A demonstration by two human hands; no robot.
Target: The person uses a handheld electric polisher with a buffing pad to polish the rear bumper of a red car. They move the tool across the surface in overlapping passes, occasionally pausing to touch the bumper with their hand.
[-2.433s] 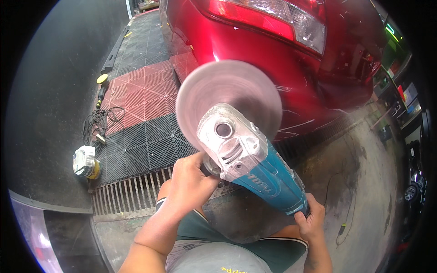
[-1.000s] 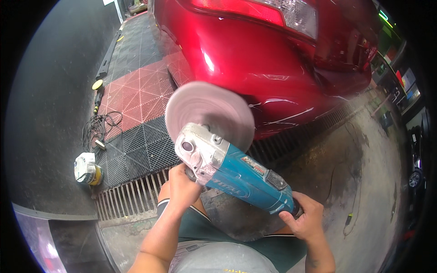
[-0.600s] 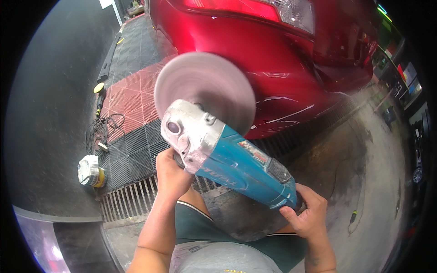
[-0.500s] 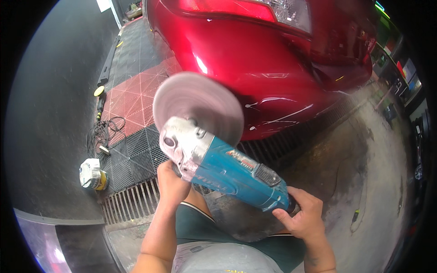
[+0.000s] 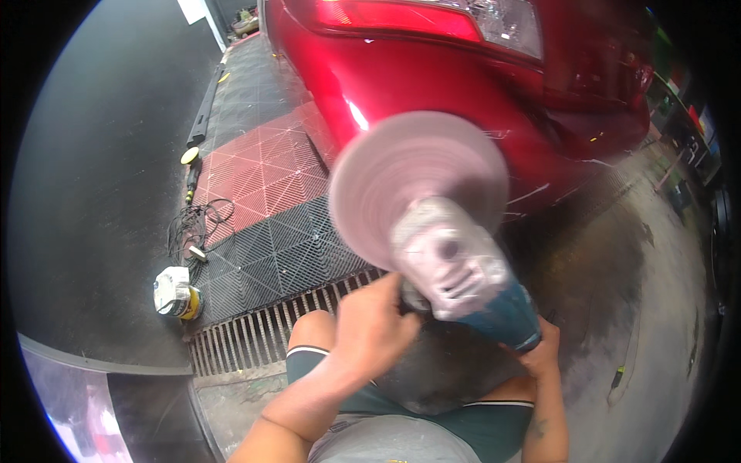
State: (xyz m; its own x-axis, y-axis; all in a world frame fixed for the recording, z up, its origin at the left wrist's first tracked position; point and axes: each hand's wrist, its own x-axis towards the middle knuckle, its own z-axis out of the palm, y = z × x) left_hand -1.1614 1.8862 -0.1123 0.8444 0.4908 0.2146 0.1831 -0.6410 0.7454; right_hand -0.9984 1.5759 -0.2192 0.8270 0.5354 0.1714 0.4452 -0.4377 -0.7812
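Observation:
A blue rotary polisher (image 5: 502, 309) with a pale, scuffed metal head is in both my hands. Its round pinkish pad (image 5: 374, 189) looks blurred and faces the car's red bumper (image 5: 401, 85), overlapping its lower part in view; whether they touch I cannot tell. My left hand (image 5: 370, 324) is closed round the dark side handle by the head. Around the rear end of the body, my right hand (image 5: 543, 351) is wrapped, its fingers partly hidden. Pale streaks show on the bumper to the right of the pad.
Red and black floor tiles (image 5: 262, 174) lie at the left beside a drain grate (image 5: 247, 339). A white and yellow tub (image 5: 176, 293), coiled cable (image 5: 197, 224) and a small tool with a yellow disc (image 5: 190, 157) sit by the dark wall (image 5: 100, 193).
The polisher has swung right across the bumper, its body now turned more end-on to me. Both hands have moved with it, and the pad covers the streaks that showed lower on the bumper.

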